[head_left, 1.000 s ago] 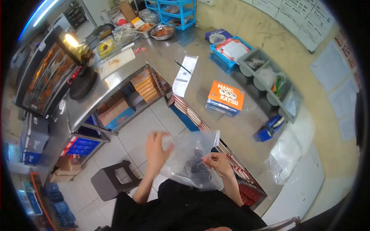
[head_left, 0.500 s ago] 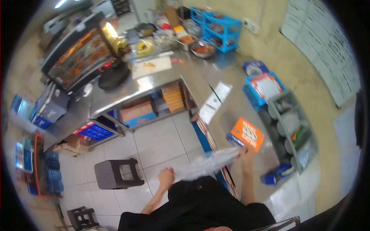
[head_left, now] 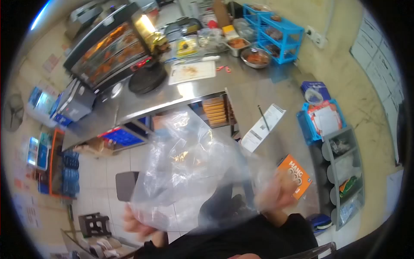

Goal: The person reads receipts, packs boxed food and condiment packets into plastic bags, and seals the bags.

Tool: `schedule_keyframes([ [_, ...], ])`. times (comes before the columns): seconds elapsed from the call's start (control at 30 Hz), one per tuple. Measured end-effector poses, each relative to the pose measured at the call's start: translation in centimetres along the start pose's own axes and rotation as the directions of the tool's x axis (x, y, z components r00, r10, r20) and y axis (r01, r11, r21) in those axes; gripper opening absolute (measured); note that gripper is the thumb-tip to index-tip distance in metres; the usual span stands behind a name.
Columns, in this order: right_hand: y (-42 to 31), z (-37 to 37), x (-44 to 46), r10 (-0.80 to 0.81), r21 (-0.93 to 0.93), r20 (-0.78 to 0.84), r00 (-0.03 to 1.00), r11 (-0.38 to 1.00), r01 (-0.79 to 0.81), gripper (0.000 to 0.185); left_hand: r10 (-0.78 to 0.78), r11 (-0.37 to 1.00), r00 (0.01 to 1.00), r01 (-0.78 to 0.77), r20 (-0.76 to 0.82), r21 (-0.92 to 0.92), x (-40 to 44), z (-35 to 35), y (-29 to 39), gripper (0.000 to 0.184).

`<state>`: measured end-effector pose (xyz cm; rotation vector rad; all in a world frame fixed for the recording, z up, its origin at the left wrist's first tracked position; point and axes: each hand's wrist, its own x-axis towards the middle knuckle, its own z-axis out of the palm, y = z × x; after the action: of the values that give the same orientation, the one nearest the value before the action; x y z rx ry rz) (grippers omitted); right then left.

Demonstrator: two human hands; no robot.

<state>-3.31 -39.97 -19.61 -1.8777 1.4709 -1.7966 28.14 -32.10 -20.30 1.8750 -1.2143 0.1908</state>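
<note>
A large clear plastic bag (head_left: 185, 172) billows open in front of my body, and the floor and counter show through it. My left hand (head_left: 137, 222) is closed on the bag's lower left edge. On the other side my right hand (head_left: 278, 192), blurred by motion, grips the bag's right edge. Just behind my right hand lies an orange box (head_left: 297, 175) on the steel counter, partly covered by the hand. A long white paper pad (head_left: 264, 128) with a dark pen (head_left: 263, 118) on it rests farther along the counter.
A grey compartment organizer (head_left: 345, 172) and a blue basket (head_left: 304, 125) of papers line the wall side. Beyond are a white cutting board (head_left: 192, 72), a metal bowl (head_left: 255, 58), a blue rack (head_left: 282, 36) and a food warmer (head_left: 110, 52). A dark stool (head_left: 126, 186) stands on the floor.
The bag was a narrow strip stretched between my hands; now it is spread wide and puffed up. My left hand has moved left and down. The camera view has shifted.
</note>
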Motion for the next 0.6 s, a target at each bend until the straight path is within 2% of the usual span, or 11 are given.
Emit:
schedule_keyframes([
  [0.07, 3.2, -0.1, -3.3, 0.084, -0.059, 0.443, 0.892, 0.996, -0.065, 0.022, 0.098, 0.994, 0.82, -0.106, 0.564, -0.019, -6.0, 6.7, -10.3, 0.027],
  [0.1, 5.1, 0.0, -5.0, 0.135, -0.097, 0.634, 0.762, 0.991, -0.095, 0.021, 0.153, 0.977, 0.53, -0.208, 0.834, -0.047, -8.2, 10.7, -16.0, 0.029],
  [0.17, 8.6, 2.6, -6.3, 0.226, -0.171, 0.868, 0.443, 0.972, -0.162, 0.024, 0.034, 0.894, -0.051, -0.445, 0.998, -0.053, -6.4, 14.9, -19.5, 0.027],
  [0.2, 10.5, 3.5, -4.8, 0.267, -0.225, 0.927, 0.265, 0.958, -0.179, 0.028, 0.097, 0.951, 0.026, -0.296, 0.995, -0.085, 0.3, 13.3, -7.2, 0.026],
  [0.27, 12.7, 2.3, 1.5, 0.471, -0.298, 0.74, 0.48, 0.87, -0.393, 0.031, 0.022, 0.997, 0.018, -0.072, 1.0, -0.021, 5.8, 17.7, 2.4, 0.058],
  [0.3, 14.7, 2.5, 4.8, 0.618, -0.45, 0.581, 0.529, 0.786, -0.424, 0.03, 0.178, 0.983, 0.038, -0.045, 0.983, -0.177, 6.9, 21.4, 6.4, 0.068],
  [0.33, 16.6, 3.8, 7.5, 0.609, -0.435, 0.275, 0.744, 0.769, -0.468, 0.028, 0.323, 0.946, 0.07, -0.03, 0.944, -0.321, 7.2, 24.8, 10.4, 0.079],
  [0.37, 18.4, 4.9, 10.6, 0.669, -0.482, 0.184, 0.72, 0.7, -0.527, 0.023, 0.448, 0.894, 0.179, -0.098, 0.876, -0.438, 6.1, 28.7, 13.2, 0.077],
  [0.43, 25.8, 7.9, 10.5, 0.584, -0.641, 0.228, 0.779, 0.692, -0.332, 0.021, 0.588, 0.806, 0.367, -0.203, 0.721, -0.555, 1.5, 38.0, 14.2, 0.076],
  [0.53, 30.7, 11.1, 10.2, 0.734, -0.77, 0.319, 0.599, 0.569, -0.287, 0.021, 0.422, 0.907, 0.352, -0.165, 0.836, -0.388, -0.9, 42.1, 16.7, 0.076],
  [0.6, 30.2, 8.5, 10.1, 0.763, -0.759, 0.236, 0.602, 0.531, -0.376, 0.018, 0.439, 0.898, 0.347, -0.19, 0.828, -0.396, -0.7, 42.8, 16.9, 0.075],
])
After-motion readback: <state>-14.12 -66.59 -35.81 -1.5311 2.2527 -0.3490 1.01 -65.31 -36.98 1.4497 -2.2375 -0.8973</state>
